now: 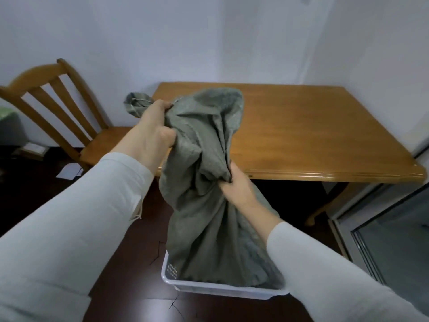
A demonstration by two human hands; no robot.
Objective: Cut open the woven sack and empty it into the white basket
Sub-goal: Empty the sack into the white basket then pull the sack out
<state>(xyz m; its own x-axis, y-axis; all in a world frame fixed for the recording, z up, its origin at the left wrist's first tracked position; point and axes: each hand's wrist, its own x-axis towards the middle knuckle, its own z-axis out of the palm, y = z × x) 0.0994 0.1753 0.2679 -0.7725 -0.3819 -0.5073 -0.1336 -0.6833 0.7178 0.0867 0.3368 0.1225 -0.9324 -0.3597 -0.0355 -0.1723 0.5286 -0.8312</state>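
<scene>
You've got both hands bunched into the sack (pixel 204 159), left (pixel 153 129) up high, right (pixel 234 184) mid-fold, so its bottom end hangs into the basket (pixel 222 289) and stuff drops straight in.

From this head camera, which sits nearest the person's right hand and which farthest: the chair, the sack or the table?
1. The sack, centre: the right hand grips a fold of it.
2. The table, right: its front edge lies just behind that hand.
3. The chair, far left, beyond the left hand.
</scene>
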